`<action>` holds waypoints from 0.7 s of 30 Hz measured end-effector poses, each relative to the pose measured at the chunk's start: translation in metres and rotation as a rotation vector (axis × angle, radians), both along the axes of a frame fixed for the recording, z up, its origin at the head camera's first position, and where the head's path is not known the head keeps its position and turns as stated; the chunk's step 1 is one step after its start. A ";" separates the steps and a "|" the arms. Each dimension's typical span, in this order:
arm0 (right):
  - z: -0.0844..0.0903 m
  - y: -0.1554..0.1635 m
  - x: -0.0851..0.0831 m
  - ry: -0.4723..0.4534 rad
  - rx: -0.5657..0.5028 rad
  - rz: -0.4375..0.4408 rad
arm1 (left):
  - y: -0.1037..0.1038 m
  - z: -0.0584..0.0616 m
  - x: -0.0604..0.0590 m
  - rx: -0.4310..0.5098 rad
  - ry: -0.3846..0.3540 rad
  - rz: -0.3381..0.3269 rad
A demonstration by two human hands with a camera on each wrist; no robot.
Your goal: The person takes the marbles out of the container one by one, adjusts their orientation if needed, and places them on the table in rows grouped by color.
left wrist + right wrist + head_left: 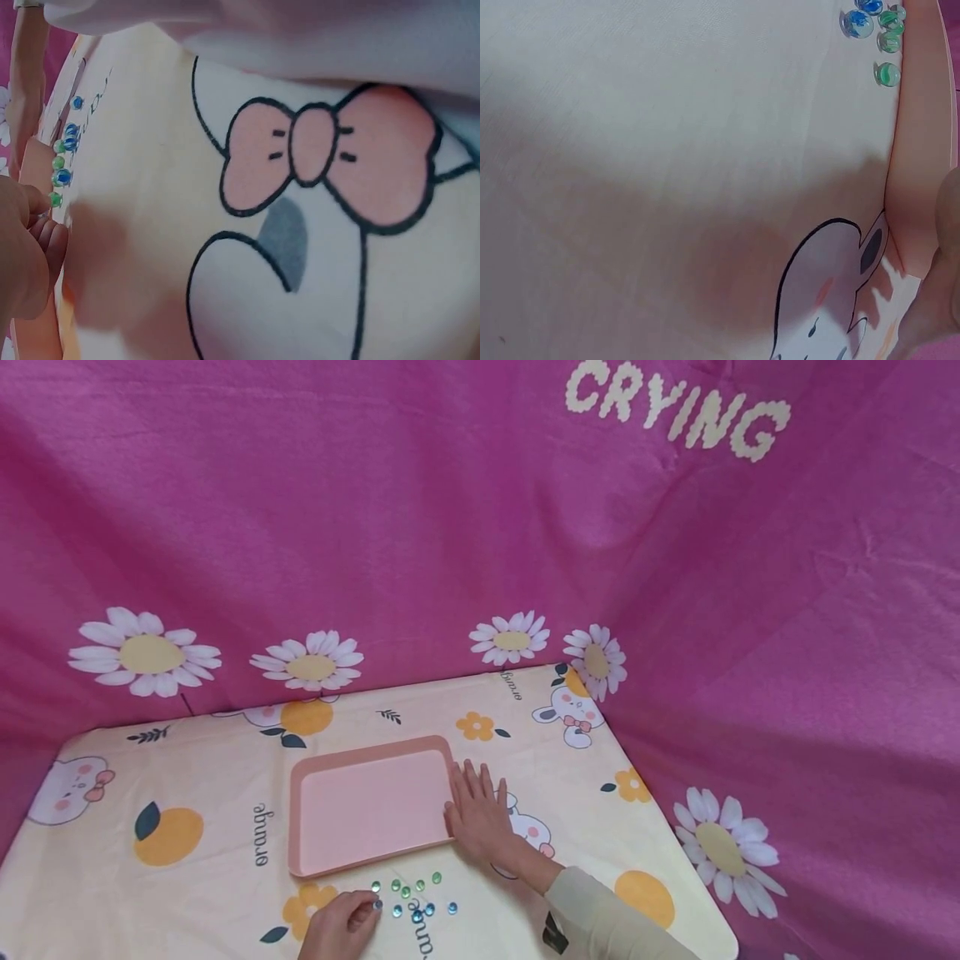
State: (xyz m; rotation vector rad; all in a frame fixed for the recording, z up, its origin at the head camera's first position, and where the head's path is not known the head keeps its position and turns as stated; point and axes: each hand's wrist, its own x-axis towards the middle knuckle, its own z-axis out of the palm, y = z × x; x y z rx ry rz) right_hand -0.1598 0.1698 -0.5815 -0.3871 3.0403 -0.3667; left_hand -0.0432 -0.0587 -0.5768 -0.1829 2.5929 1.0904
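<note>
A pink rectangular tray (367, 806) lies on the printed cloth, with nothing in it. My right hand (476, 793) rests flat on the cloth with straight fingers, against the tray's right edge; the right wrist view shows that edge (919, 150) and a bit of the hand (949, 217). Several small green and blue glass beads (414, 893) (877, 30) lie scattered just in front of the tray. At the near edge, my left hand (367, 908) has curled fingers and pinches a blue bead (378, 906) at the cluster's left end. The left wrist view shows those fingers (37, 240) beside the beads (64, 161).
A cream tablecloth (187, 793) printed with oranges, bunnies and flowers covers the table. Pink daisy-print fabric (450, 527) hangs behind and drapes down the right side. The table's right edge (675, 827) runs diagonally close to my right sleeve (600, 918).
</note>
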 end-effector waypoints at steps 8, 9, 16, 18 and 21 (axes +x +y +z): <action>-0.001 -0.001 0.001 0.016 0.012 0.001 | 0.000 -0.004 0.003 -0.053 0.050 0.000; -0.001 -0.001 0.001 0.018 0.015 0.002 | 0.000 -0.004 0.004 -0.056 0.058 -0.003; 0.001 -0.001 0.001 0.024 0.022 0.008 | 0.000 -0.007 0.006 -0.060 0.063 0.010; 0.001 -0.001 0.001 0.027 0.021 0.010 | 0.000 -0.007 0.006 -0.064 0.066 0.010; 0.000 -0.001 0.001 0.034 0.025 0.012 | 0.001 -0.007 0.007 -0.070 0.073 0.010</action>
